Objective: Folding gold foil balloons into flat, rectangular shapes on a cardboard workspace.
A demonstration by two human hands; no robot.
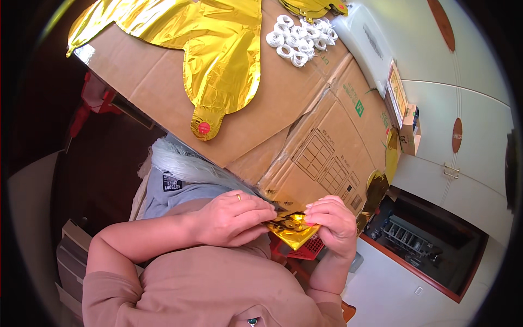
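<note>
Gold foil (295, 238) in fingers (325, 209), red basket (311, 249), contents hidden

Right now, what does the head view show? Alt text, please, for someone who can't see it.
A person's left hand and right hand hold a folded gold foil piece between them, near a cardboard surface. On the cardboard lie a larger gold foil shape and small white coils.

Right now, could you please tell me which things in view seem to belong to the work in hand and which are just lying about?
Likely in the job:
folded gold foil piece, held by the left hand and right hand
large flat gold foil shape
white ring-shaped coils
brown cardboard surface

Probably just lying about:
red plastic mesh item
small brown cardboard box
</note>
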